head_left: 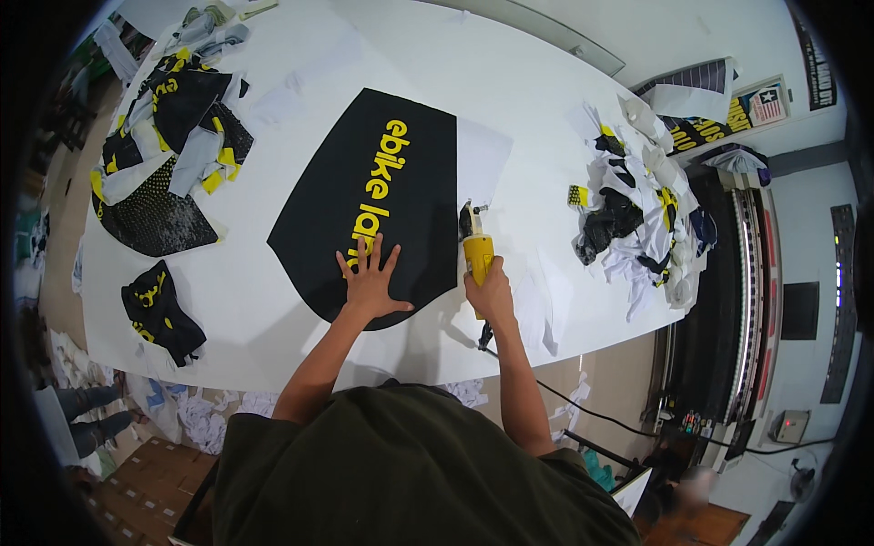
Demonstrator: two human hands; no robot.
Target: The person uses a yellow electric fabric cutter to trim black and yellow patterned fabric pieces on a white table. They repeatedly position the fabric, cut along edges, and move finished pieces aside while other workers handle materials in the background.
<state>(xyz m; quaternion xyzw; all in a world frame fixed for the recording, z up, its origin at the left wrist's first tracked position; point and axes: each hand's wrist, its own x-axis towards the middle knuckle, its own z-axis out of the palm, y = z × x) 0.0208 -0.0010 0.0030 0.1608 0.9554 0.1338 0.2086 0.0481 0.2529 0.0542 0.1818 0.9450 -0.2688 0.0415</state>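
A black fabric panel (364,173) with yellow lettering lies flat on the white table (300,55). My left hand (370,287) rests on its lower part, palm down, fingers spread over the lettering. My right hand (490,291) is wrapped around the yellow body of a handheld electric cloth cutter (478,250). The cutter's head sits by the panel's right edge; whether the blade touches the fabric cannot be made out. White material (487,150) extends out to the right of the panel. A black cord runs from the cutter's rear off to the right.
Black, yellow and grey fabric pieces (173,127) are heaped at the far left, with a smaller black piece (162,314) nearer me. A scrap pile (628,209) covers the table's right end. Beyond it stands a long dark machine (728,300). The cord (601,417) hangs past the table edge.
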